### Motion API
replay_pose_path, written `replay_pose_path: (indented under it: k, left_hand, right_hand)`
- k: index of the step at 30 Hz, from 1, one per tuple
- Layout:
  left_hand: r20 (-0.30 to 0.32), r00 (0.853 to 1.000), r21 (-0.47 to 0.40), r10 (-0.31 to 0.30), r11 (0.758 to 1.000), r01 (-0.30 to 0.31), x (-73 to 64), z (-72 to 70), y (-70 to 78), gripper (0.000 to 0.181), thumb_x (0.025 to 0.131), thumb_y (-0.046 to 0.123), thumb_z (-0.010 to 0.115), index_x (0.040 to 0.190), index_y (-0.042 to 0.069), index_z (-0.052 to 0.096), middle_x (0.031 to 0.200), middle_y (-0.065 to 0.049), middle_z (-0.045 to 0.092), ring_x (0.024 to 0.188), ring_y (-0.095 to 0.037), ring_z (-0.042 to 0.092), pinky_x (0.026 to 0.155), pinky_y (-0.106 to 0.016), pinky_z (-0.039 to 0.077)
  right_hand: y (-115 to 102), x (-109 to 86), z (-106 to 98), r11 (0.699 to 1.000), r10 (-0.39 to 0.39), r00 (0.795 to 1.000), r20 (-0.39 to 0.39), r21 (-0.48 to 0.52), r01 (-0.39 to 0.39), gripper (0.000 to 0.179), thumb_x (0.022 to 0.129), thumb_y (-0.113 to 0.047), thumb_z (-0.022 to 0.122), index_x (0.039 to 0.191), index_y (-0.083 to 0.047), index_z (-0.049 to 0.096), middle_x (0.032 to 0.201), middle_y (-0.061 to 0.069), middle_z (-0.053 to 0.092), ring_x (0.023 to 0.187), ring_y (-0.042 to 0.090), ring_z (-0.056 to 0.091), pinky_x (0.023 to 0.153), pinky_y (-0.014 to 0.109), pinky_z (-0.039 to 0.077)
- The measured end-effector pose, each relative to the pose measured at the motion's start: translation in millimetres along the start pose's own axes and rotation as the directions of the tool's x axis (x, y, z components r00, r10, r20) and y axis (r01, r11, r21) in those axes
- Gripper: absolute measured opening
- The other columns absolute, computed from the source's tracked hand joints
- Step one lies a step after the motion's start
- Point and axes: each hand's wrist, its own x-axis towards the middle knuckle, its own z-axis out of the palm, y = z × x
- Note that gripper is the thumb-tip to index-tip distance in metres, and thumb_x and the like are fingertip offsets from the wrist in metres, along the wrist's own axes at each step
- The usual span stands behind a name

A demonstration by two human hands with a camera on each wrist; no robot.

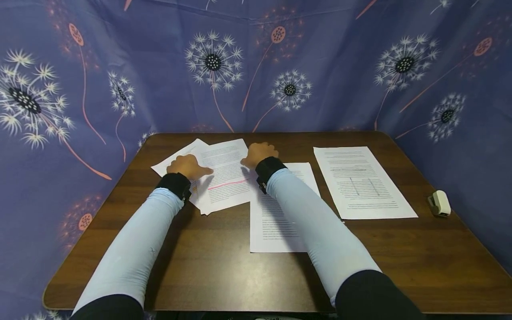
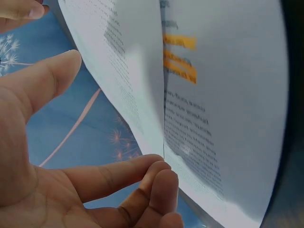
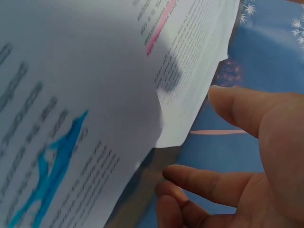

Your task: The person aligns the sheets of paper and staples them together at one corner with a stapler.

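Note:
My left hand is over the left-hand printed sheet, thumb spread toward the sheet with a pink line. Orange highlighter marks show on the left-hand sheet in the left wrist view; the pink-lined sheet partly overlaps it. In that view my fingertips are close to the sheets' edges; contact is unclear. My right hand hovers by the pink-lined sheet's upper right, fingers loosely bent and thumb apart. Below it lies a middle sheet, which bears a blue mark in the right wrist view.
Another printed sheet with two short pen strokes lies to the right on the brown wooden table. A small white-and-dark object stands near the right edge. A blue dandelion-patterned cloth hangs behind.

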Motion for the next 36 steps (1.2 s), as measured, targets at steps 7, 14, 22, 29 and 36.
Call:
replay_pose_path:
  k: [7,14,22,29,36]
  left_hand:
    - [-0.002,1.0,0.01,-0.031,0.999,0.032,3.1,5.6,7.2,0.076,0.083,0.066,0.069,0.123,0.001,0.064,0.129,-0.032,0.06,0.12,-0.054,0.054,0.1,-0.069,0.042]
    - [-0.014,1.0,0.011,-0.008,1.0,0.008,1.1,11.3,8.3,0.058,0.083,0.059,0.073,0.105,0.005,0.071,0.114,-0.025,0.067,0.107,-0.046,0.058,0.095,-0.061,0.045]
    - [-0.035,0.999,0.023,-0.002,1.0,0.003,2.2,14.5,8.4,0.058,0.083,0.056,0.074,0.111,0.005,0.072,0.113,-0.026,0.068,0.106,-0.047,0.061,0.095,-0.062,0.045]
    - [-0.058,0.998,0.014,0.01,1.0,-0.01,0.8,13.4,8.1,0.054,0.082,0.054,0.076,0.103,0.004,0.072,0.117,-0.027,0.068,0.106,-0.046,0.063,0.093,-0.061,0.048]
    - [-0.079,0.997,-0.048,0.007,0.999,-0.011,6.3,13.3,-0.4,0.047,0.082,0.046,0.078,0.101,0.003,0.071,0.103,-0.019,0.071,0.089,-0.036,0.065,0.071,-0.048,0.053]
  right_hand:
    - [-3,3.4,7,1.0,0.024,1.0,-0.004,-0.005,-0.024,0.044,0.086,-0.055,0.073,0.109,-0.018,0.074,0.126,0.018,0.061,0.115,0.04,0.055,0.097,0.059,0.046]
    - [-3,1.7,10,0.999,0.035,0.999,0.005,0.007,-0.035,0.033,0.086,-0.05,0.075,0.092,-0.017,0.072,0.125,0.017,0.063,0.117,0.039,0.054,0.099,0.058,0.044]
    - [-13,-1.3,9,1.0,0.017,1.0,0.006,-0.014,-0.017,0.032,0.086,-0.047,0.075,0.097,-0.017,0.074,0.121,0.016,0.066,0.115,0.037,0.056,0.099,0.056,0.045]
    - [-16,0.9,11,1.0,0.024,1.0,-0.015,-0.016,-0.024,0.034,0.087,-0.043,0.076,0.106,-0.016,0.076,0.12,0.015,0.067,0.113,0.036,0.057,0.097,0.054,0.046]
    - [-15,4.5,14,1.0,0.011,0.998,-0.064,0.006,-0.01,0.029,0.089,-0.037,0.07,0.108,-0.015,0.077,0.116,0.014,0.068,0.109,0.036,0.059,0.095,0.054,0.047]
